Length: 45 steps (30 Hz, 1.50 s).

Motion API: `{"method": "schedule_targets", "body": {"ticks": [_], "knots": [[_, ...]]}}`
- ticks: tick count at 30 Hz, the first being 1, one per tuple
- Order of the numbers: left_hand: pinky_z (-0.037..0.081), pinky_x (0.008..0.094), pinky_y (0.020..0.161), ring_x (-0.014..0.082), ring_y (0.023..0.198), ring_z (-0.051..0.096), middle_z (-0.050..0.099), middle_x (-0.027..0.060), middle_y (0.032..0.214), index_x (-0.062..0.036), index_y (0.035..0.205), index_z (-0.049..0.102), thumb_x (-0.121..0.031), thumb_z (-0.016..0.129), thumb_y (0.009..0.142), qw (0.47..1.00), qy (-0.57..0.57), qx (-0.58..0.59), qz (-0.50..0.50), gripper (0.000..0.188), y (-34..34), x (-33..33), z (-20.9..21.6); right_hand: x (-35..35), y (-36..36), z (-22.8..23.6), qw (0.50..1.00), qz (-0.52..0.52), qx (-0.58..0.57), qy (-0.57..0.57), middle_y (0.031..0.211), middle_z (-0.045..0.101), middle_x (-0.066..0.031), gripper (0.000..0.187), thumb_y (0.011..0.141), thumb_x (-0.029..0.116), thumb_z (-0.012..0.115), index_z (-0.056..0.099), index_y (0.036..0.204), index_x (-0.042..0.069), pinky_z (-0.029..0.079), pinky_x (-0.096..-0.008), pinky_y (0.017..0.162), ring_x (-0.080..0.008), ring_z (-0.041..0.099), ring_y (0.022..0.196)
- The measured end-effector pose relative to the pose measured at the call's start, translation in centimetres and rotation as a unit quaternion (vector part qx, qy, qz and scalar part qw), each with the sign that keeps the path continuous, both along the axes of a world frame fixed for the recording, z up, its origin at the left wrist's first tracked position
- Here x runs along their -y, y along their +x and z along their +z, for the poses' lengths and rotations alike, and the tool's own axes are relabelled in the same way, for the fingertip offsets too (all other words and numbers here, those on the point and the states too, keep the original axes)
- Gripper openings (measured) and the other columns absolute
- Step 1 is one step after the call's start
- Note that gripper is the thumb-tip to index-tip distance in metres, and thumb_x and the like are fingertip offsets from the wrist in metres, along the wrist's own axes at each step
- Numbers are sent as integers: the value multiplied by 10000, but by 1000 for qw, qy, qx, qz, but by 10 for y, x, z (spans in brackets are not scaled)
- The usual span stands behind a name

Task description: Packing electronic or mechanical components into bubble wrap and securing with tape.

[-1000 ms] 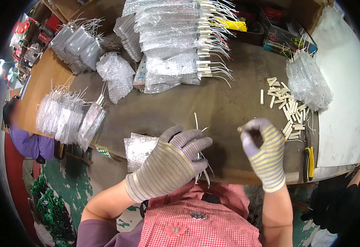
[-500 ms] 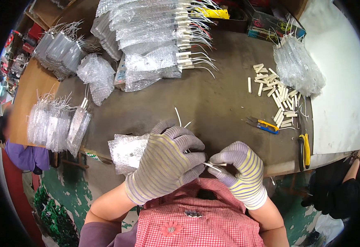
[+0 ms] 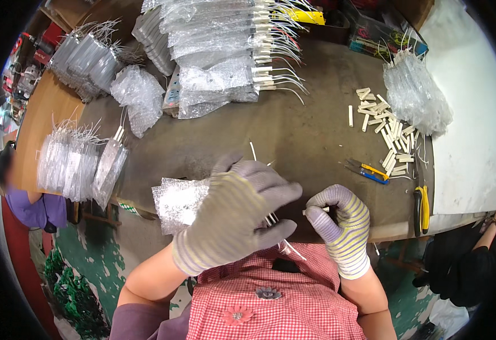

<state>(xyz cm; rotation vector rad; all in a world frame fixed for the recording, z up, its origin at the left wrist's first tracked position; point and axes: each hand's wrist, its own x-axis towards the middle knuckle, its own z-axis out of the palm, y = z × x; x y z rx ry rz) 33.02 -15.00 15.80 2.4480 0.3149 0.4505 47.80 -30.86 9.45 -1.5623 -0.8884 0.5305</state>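
Observation:
My left hand [image 3: 242, 209], in a striped knit glove, is open over a bubble-wrapped piece [image 3: 177, 201], thumb and fingers apart and slightly blurred. White wires [image 3: 293, 249] show beneath the gap between its thumb and fingers; whether it touches them is hard to tell. Another white wire end [image 3: 252, 150] sticks out beyond its knuckles. To the right, my right hand [image 3: 341, 224], gloved alike, pinches a short cream tube [image 3: 316, 210] between thumb and index finger. The palm of the left hand hides most of the wrapped piece.
Loose cream tubes [image 3: 392, 130] lie at the right near snips [image 3: 367, 171] and yellow-black pliers [image 3: 421, 209]. Bubble-wrapped bundles [image 3: 214, 85] with white leads pile up at the back; more bundles [image 3: 69, 164] stand left. Other people [image 3: 35, 209] are at both sides.
My hands have moved apart. The left hand's fingers have opened away from the white wires, and the right has drawn slightly right with the cream tube. The whole view has shifted slightly.

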Motion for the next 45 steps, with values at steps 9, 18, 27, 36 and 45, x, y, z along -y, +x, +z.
{"method": "schedule_targets", "body": {"ticks": [9, 18, 27, 36, 45], "knots": [[327, 591, 1103, 263, 1091, 632, 694, 7, 1064, -205, 1072, 734, -214, 762, 819, 997, 49, -26, -56, 255, -8, -25, -3, 8, 5, 13, 995, 20, 80, -50, 780, 673, -64, 133, 775, 50, 808, 711, 863, 73, 502, -309, 642, -203, 630, 676], [324, 598, 1115, 287, 1134, 604, 690, 35, 1080, -203, 940, 769, -258, 737, 812, 966, 124, -162, -156, 142, 8, -20, 9, 8, 5, 3, 986, 59, 146, -52, 809, 670, -76, 185, 758, 90, 829, 709, 898, 81, 507, -384, 684, -285, 635, 731], [384, 576, 1051, 267, 943, 655, 687, 13, 897, -160, 930, 770, -258, 775, 782, 996, 70, -47, -39, 178, 6, -3, -13, 1, -4, 4, 992, 27, 119, 10, 765, 682, -69, 232, 788, 142, 855, 724, 974, 94, 505, -330, 621, -224, 641, 654], [381, 583, 1052, 270, 1065, 648, 718, 44, 1089, -153, 1008, 788, -184, 728, 826, 997, 67, -5, -44, 194, 2, -7, -6, -4, -11, -1, 999, -23, -41, -4, 793, 719, -64, 72, 859, 77, 762, 714, 908, 59, 531, -292, 683, -147, 668, 706], [345, 569, 1110, 265, 1038, 660, 731, 89, 1023, -155, 887, 776, -212, 784, 779, 999, -29, -25, 23, 122, 3, -2, -12, 1, -6, 4, 998, -6, -56, -11, 787, 711, -60, 57, 897, 92, 741, 712, 902, 43, 513, -305, 684, -174, 655, 694]]}}
